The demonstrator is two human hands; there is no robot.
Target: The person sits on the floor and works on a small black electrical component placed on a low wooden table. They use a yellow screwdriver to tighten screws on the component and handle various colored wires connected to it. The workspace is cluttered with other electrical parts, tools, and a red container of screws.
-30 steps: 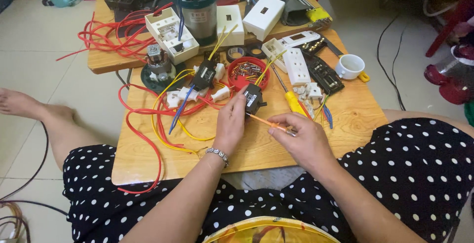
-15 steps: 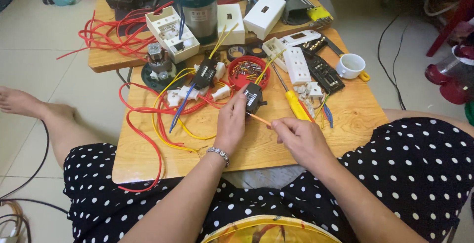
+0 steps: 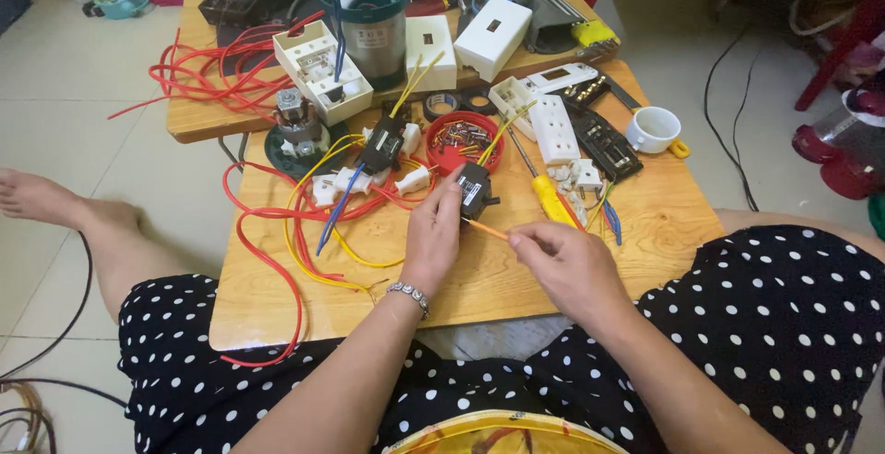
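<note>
At frame centre, our left hand [image 3: 433, 237] grips the black switch module [image 3: 475, 187]. Our right hand [image 3: 567, 265], now closer, pinches the orange wire [image 3: 486, 229] at it.

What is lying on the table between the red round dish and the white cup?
In the head view, a white socket strip and a black part lie between the red dish and the white cup.

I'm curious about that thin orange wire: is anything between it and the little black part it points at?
Nothing visible. The right hand pinches the orange wire, whose tip reaches the black part held by the left hand.
</note>
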